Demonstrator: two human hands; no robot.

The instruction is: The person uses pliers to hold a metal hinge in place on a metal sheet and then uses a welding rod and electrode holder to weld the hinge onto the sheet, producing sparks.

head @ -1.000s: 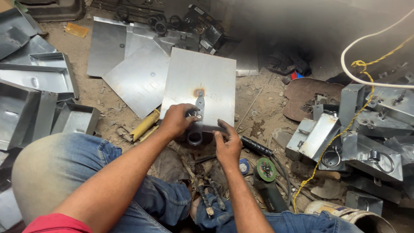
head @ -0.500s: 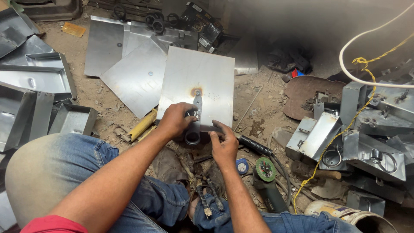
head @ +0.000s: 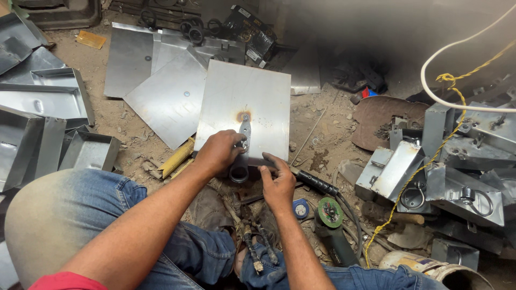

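Far left: stack of bent trays [head: 43, 107] on the dirt floor, yellow bar [head: 177, 157] just left of the work

Flat sheets [head: 161, 86] lie behind, overlapping; the work plate [head: 247, 102] sits on top of them, dead centre in front of the knees

Left hand [head: 219, 152] curled closed over the lower end of a small bracket [head: 245, 130], pinning it flat to the plate. Scorch mark at the bracket's top end, looks like a tack already there. A metal ring [head: 238, 174] hangs just below the plate's near edge, under that hand

Right hand [head: 279, 185] wrapped around the end of a black-handled holder [head: 314, 181] at the plate's near edge; tip is hidden by the fingers, can't tell if a rod is loaded

Right of that: grinder [head: 330, 223] lying on the floor, disc up, cable trailing. Far right: pile of finished boxes with ring fittings [head: 457, 172], white cable [head: 451, 70] looping above

My read on doing it well: keep the bracket square and flat, fingers clear of the lower joint, steady the right wrist on the plate edge, short tack only since thin sheet will burn through
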